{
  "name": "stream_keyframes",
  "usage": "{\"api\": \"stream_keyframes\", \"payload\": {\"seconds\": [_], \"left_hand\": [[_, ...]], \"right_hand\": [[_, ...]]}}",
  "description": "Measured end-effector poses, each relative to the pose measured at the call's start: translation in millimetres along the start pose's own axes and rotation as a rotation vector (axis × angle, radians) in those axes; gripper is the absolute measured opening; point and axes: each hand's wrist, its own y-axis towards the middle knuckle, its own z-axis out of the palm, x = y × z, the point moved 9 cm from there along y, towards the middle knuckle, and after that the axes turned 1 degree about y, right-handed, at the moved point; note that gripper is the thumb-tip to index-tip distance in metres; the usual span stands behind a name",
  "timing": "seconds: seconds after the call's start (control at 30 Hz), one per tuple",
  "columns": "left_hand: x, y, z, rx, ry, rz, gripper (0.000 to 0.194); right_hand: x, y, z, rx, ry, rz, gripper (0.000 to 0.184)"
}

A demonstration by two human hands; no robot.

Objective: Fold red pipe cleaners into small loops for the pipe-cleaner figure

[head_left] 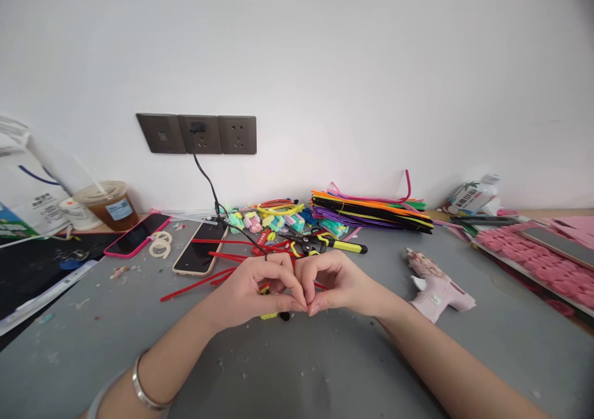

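My left hand (pixel 262 289) and my right hand (pixel 331 280) meet above the grey mat, thumb and forefinger pinched on each, fingertips touching. Whatever lies between the fingertips is hidden or too small to name. Below my left fingers a small yellow and black fuzzy piece (pixel 268 315) shows in part; I cannot tell if it is held or lies on the mat. Several red pipe cleaners (pixel 185 289) fan out behind my left hand. Just past my knuckles lie yellow-and-black handled pliers (pixel 343 244) and another black-and-yellow cutting tool (pixel 299 244).
A bundle of coloured pipe cleaners (pixel 371 211) lies by the wall, beside pastel fuzzy pieces (pixel 253 222). Left are two phones (pixel 199 252) (pixel 137 236) and a drink cup (pixel 111 205). A pink glue gun (pixel 436 289) and pink keyboard (pixel 533 252) lie right. A black cord (pixel 206 181) hangs from the socket.
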Motion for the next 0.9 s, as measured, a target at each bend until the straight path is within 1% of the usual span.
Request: {"api": "stream_keyframes", "payload": {"seconds": [0.13,0.27,0.4,0.47,0.53,0.67,0.77,0.9], "left_hand": [[-1.2,-0.7,2.2,0.022,0.009,-0.015,0.008],[-2.6,-0.8,1.1,-0.003,0.066,0.001,0.013],[-3.0,-0.1,-10.4,-0.135,0.103,0.024,0.023],[-4.9,0.0,-17.6,-0.204,0.121,0.049,0.024],[-7.0,0.2,-22.1,-0.239,0.130,0.074,0.019],[-6.1,1.0,-22.3,-0.228,0.123,0.068,0.010],[-2.5,0.9,-20.0,-0.207,0.114,0.032,0.009],[-0.7,1.0,-19.3,-0.194,0.127,0.011,0.008]], "right_hand": [[0.6,0.0,2.6,0.019,0.015,-0.006,0.012],[1.4,0.7,0.8,0.008,0.014,-0.011,0.013],[9.1,0.4,-10.9,-0.085,0.006,-0.080,0.015],[13.0,-0.4,-14.6,-0.111,-0.013,-0.116,0.015],[14.8,-0.9,-16.1,-0.123,-0.045,-0.137,0.014],[12.9,-0.6,-16.0,-0.138,-0.093,-0.141,0.011],[12.0,-0.3,-13.9,-0.129,-0.102,-0.133,0.006],[13.6,-0.7,-11.3,-0.106,-0.122,-0.134,0.006]]}}
